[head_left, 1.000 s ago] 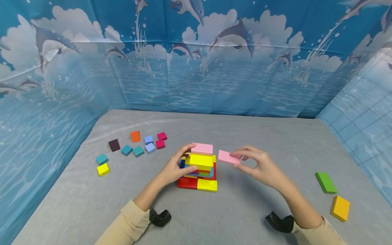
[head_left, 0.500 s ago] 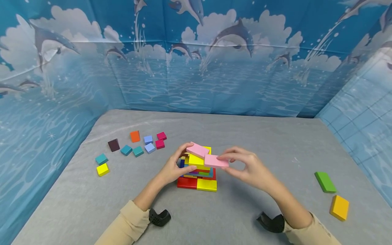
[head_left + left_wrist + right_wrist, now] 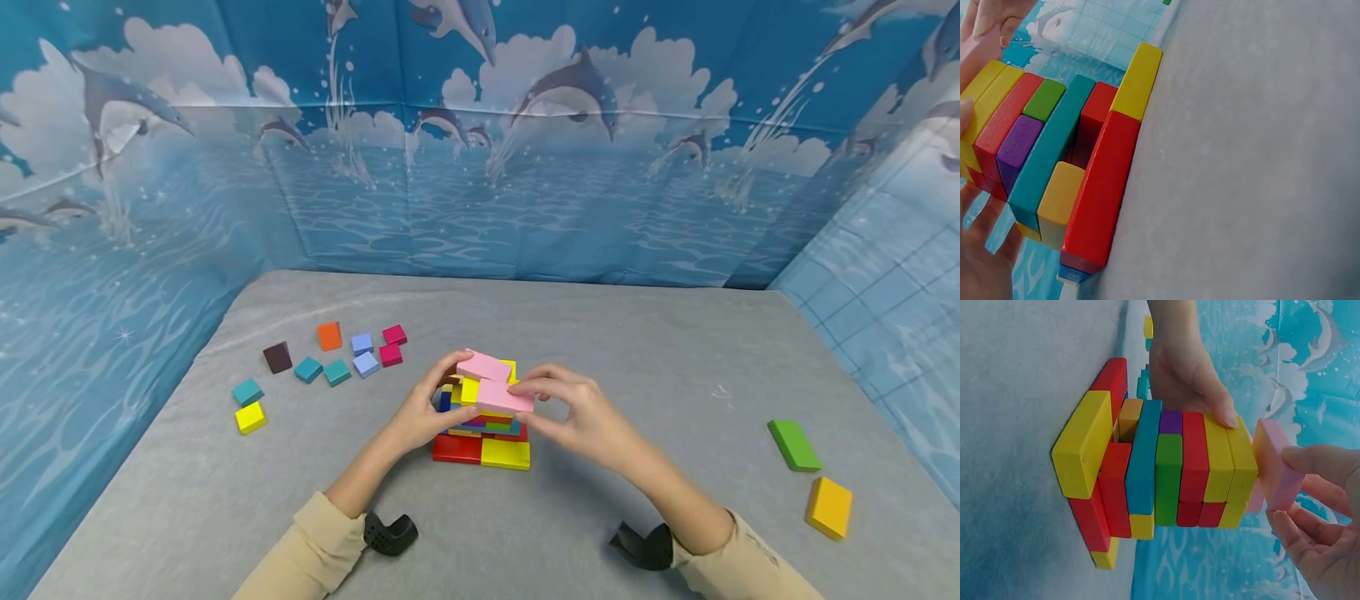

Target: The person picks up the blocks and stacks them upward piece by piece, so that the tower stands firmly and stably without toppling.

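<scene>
A tower of coloured wooden blocks (image 3: 457, 448) stands mid-table. My left hand (image 3: 420, 415) grips its upper part from the left, thumb on the front of a yellow block (image 3: 1243, 453) and fingers round the back. On top lies a pink block (image 3: 482, 365), slightly turned, with my left fingertips at its far edge. My right hand (image 3: 581, 417) pinches a second pink block (image 3: 1279, 464) between thumb and fingers. In the head view, this block overlaps the tower's front top edge, nearer to me than the other pink one. In the right wrist view, it is close over the top yellow blocks.
Several small blocks lie at the left, among them an orange block (image 3: 328, 336), a dark brown block (image 3: 277, 357) and a yellow block (image 3: 251, 417). On the right are a green block (image 3: 794, 445) and an orange-yellow block (image 3: 828, 508). A dolphin-print curtain (image 3: 480, 208) hangs behind the table.
My right hand has brought its pink block leftward from beside the tower to over its front top. The pink block on top has turned and shifted slightly left. My left hand has stayed in place.
</scene>
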Demonstrator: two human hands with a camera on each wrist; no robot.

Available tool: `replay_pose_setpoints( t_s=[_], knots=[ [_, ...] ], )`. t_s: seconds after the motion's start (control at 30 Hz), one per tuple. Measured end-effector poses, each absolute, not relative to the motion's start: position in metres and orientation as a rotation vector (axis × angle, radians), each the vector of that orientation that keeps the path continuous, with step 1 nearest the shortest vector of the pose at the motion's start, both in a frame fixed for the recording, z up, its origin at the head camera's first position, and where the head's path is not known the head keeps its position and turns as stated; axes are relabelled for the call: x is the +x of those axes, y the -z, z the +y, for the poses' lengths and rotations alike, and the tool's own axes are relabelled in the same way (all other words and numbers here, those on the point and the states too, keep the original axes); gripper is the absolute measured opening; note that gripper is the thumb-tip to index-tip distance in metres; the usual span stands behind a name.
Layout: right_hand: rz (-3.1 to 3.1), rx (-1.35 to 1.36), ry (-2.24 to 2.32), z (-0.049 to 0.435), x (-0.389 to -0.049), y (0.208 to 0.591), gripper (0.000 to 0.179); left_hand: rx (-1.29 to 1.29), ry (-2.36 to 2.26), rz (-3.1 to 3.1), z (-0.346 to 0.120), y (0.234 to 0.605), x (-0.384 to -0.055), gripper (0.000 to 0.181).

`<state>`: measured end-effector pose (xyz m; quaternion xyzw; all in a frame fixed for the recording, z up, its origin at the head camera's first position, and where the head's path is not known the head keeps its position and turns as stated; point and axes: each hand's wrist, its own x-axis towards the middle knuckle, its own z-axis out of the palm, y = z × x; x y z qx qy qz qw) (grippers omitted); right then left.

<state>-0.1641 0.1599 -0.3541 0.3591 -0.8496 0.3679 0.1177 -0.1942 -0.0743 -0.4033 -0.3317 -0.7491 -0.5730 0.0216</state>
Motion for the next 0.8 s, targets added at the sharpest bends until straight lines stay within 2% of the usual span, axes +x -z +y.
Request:
replay_pose_setpoints(
  t_s=[0.6,0.8],
  knots=[
    [-2.497,1.009,-1.009,0.153,-0.175,0.359,0.028,-1.018,1.792,-2.338,-0.075,0.404,-0.193,0.062],
    [-2.496,0.994,-1.021,0.150,-0.178,0.359,0.037,-1.022,1.788,-2.339,-0.074,0.406,-0.194,0.061]
  ],
)
